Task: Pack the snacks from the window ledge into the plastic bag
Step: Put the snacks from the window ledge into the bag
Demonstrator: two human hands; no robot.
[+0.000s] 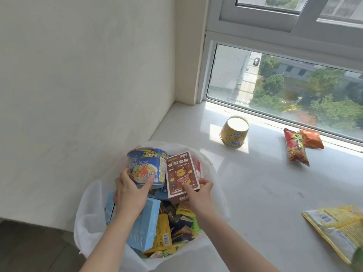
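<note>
Left hand (129,190) gripping tilted noodle bowl (147,166), brown box (182,174) upright

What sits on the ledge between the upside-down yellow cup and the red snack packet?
Nothing: in the head view, bare white ledge separates the yellow cup from the red packet.

Yellow packet (336,229): cut off by the right edge, far along the window ledge (255,183) from the plastic bag (86,222).
Green blur at its lower corner: unidentifiable.
Light blue box (146,226) in the bag: top hidden under the left hand (129,193).
Snacks deeper in the bag: overlapped, print unreadable.
</note>
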